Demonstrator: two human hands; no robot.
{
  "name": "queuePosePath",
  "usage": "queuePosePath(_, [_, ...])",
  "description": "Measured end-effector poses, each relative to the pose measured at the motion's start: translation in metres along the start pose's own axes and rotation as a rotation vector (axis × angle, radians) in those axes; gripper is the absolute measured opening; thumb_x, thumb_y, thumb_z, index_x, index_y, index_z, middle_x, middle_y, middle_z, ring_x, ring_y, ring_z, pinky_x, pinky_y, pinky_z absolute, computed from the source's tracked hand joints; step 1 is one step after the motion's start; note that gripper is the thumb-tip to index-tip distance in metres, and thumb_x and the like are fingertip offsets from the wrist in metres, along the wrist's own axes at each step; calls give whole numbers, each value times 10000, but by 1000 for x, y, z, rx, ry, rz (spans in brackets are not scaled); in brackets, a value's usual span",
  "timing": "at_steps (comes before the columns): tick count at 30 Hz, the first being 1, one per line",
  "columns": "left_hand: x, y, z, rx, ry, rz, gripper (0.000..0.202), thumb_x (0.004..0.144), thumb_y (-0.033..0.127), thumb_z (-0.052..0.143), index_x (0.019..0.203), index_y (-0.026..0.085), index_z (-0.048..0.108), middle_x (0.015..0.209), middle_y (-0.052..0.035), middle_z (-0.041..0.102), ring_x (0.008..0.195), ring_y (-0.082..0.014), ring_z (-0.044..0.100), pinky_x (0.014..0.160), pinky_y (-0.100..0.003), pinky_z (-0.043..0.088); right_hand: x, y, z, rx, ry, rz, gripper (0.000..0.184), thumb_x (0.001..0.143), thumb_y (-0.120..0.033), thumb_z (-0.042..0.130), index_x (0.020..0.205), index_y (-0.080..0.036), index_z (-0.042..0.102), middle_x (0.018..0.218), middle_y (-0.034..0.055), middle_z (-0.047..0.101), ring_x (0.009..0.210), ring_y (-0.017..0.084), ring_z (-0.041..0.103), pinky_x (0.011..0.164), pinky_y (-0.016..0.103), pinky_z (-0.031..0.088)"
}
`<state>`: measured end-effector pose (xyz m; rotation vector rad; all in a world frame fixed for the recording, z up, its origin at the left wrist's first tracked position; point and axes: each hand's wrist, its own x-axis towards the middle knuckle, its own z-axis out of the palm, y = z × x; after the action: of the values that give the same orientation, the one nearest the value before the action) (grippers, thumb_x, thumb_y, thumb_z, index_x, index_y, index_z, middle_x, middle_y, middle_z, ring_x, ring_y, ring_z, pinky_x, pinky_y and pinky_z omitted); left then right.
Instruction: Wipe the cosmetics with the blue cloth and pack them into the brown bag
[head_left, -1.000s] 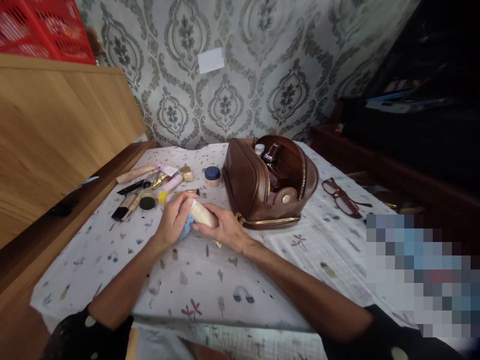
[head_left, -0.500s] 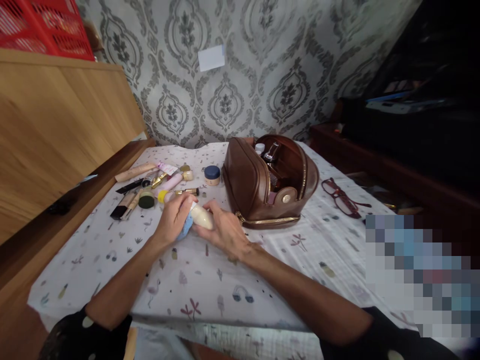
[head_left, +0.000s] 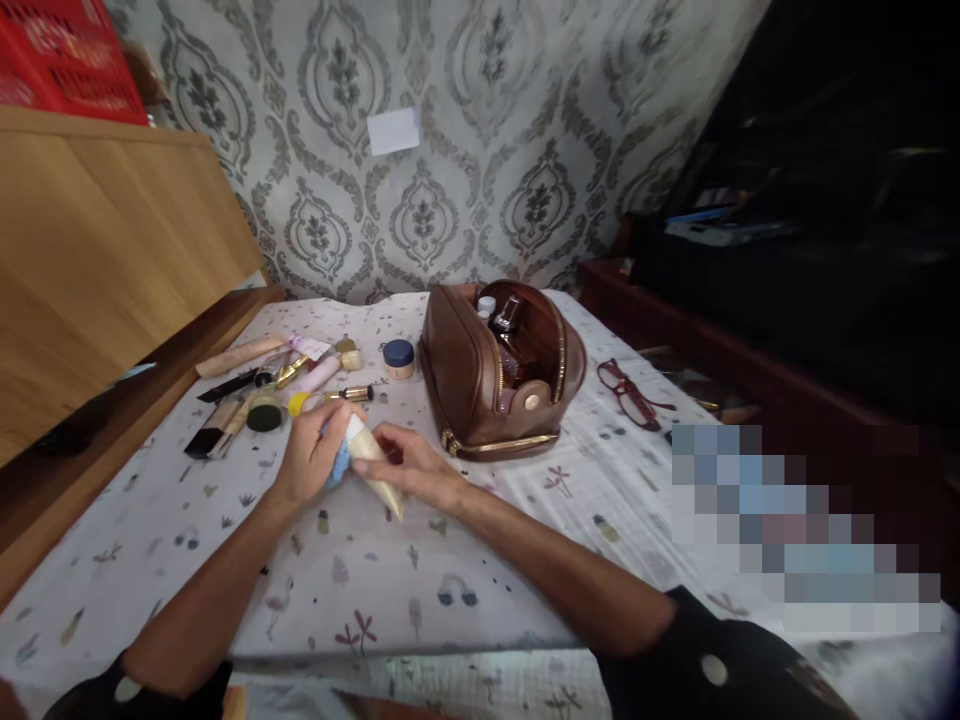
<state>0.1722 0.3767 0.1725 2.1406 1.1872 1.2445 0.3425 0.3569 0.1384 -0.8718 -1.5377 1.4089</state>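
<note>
A cream-coloured squeeze tube [head_left: 386, 494] is between my two hands, its flat end slanting down and toward me. My left hand [head_left: 309, 452] is closed around a light blue cloth [head_left: 340, 468], pressed against the white upper end of the tube. With thumb and fingers, my right hand [head_left: 420, 468] grips the tube's body from the right. Just beyond my hands lie a yellow-capped item [head_left: 300, 403] and a small gold-and-black tube [head_left: 352, 394]. To the right of my right hand stands a brown cosmetic bag [head_left: 469, 375], unzipped, with bottles inside.
Several cosmetics lie at the left, among them a dark-lidded jar [head_left: 264, 412] and a pink tube [head_left: 319, 374]. A blue-lidded jar [head_left: 398, 358] stands left of the bag. Eyeglasses [head_left: 630, 395] rest on the patterned tablecloth [head_left: 517, 560] at right. A wooden panel [head_left: 112, 230] borders the left.
The tube has turned, so its flat end points more toward me and more of its body shows. My right hand's grip has shifted along it. My view has swung slightly right.
</note>
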Motion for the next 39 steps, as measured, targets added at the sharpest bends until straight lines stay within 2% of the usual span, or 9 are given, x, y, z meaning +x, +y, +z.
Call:
queuePosePath(4, [-1, 1, -1, -28, 4, -19, 494, 978, 545, 429, 778, 187, 704, 651, -24, 635, 593, -167, 541, 553, -278, 412, -1, -5, 0, -185, 67, -62, 500, 692, -653, 778, 803, -181, 656, 773, -16, 546, 717, 125, 457, 647, 269, 358])
queuePosePath(7, [-2, 2, 1, -97, 44, -68, 505, 978, 557, 435, 765, 183, 700, 659, -31, 641, 613, -175, 555, 563, -279, 434, -4, -12, 1, -135, 48, -72, 458, 706, -541, 815, 970, -196, 668, 741, -37, 532, 690, 119, 461, 630, 258, 367])
queuePosePath(15, [8, 22, 16, -266, 188, -121, 279, 937, 459, 559, 876, 209, 666, 834, -14, 659, 773, -172, 595, 680, -253, 477, -22, -49, -22, -81, -69, -155, 675, 789, -327, 754, 1402, -287, 475, 1026, 27, 612, 940, 182, 586, 721, 275, 469])
queuePosePath(19, [18, 45, 25, -308, 29, -116, 235, 960, 414, 519, 954, 215, 644, 710, 13, 612, 618, -147, 569, 565, -242, 457, -43, -98, -60, -111, 4, -243, 523, 844, -325, 714, 1326, -280, 517, 1138, 43, 622, 1035, 209, 612, 811, 327, 519])
queuePosePath(23, [22, 77, 39, -144, -328, 48, 288, 995, 368, 439, 1125, 200, 633, 737, 11, 634, 612, -133, 584, 584, -241, 449, -57, -141, -107, -228, 305, -365, 537, 844, -470, 727, 1287, -296, 480, 1038, 23, 640, 958, 220, 648, 806, 378, 565])
queuePosePath(27, [23, 100, 68, 152, -602, 200, 560, 979, 319, 449, 1504, 152, 349, 778, 3, 681, 604, -160, 605, 583, -270, 418, -55, -154, -144, -454, 504, -504, 545, 824, -562, 732, 1237, -310, 480, 1076, 27, 637, 1001, 220, 648, 873, 393, 580])
queuePosePath(30, [22, 104, 86, 300, -641, 185, 684, 971, 316, 465, 1560, 105, 189, 725, 9, 668, 594, -190, 622, 559, -278, 396, -50, -151, -159, -611, 531, -512, 558, 819, -569, 728, 1245, -297, 490, 1101, 34, 633, 957, 205, 655, 847, 371, 587])
queuePosePath(34, [18, 96, 94, 163, -675, 192, 542, 1002, 303, 407, 1501, 134, 283, 692, 38, 638, 587, -165, 626, 563, -259, 414, -48, -148, -165, -871, 495, -463, 508, 868, -469, 672, 1299, -263, 500, 1083, 41, 636, 870, 195, 647, 754, 344, 568])
queuePosePath(39, [6, 78, 100, 133, -615, 396, 455, 1004, 259, 392, 1447, 162, 358, 754, 11, 681, 627, -163, 656, 591, -261, 462, -48, -148, -165, -1277, 361, -297, 390, 862, -285, 617, 1235, -179, 576, 1040, 71, 655, 798, 187, 618, 725, 319, 496])
